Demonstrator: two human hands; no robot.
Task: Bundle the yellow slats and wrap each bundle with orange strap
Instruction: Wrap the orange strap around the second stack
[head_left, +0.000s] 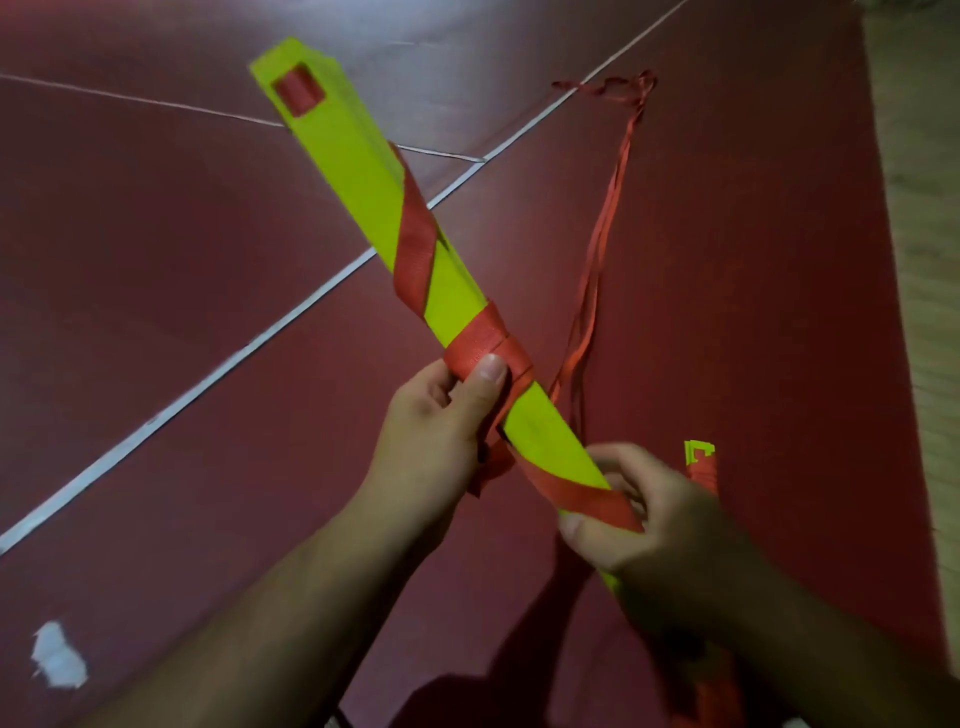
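Observation:
A bundle of yellow slats (358, 187) runs diagonally from upper left down to my hands, held above the floor. An orange strap (415, 244) spirals round it in several turns. My left hand (441, 431) grips the bundle at mid-length, thumb pressing on a strap turn. My right hand (644, 514) holds the near end and pinches the strap where it crosses the slats. The loose strap tail (602, 239) trails off to the upper right onto the floor. A second strapped yellow bundle (701, 460) peeks out behind my right hand.
Dark red floor (182, 270) with white lines (291, 317) crossing it. A white scrap (57, 657) lies at the lower left. A pale wooden strip (919, 208) borders the right edge.

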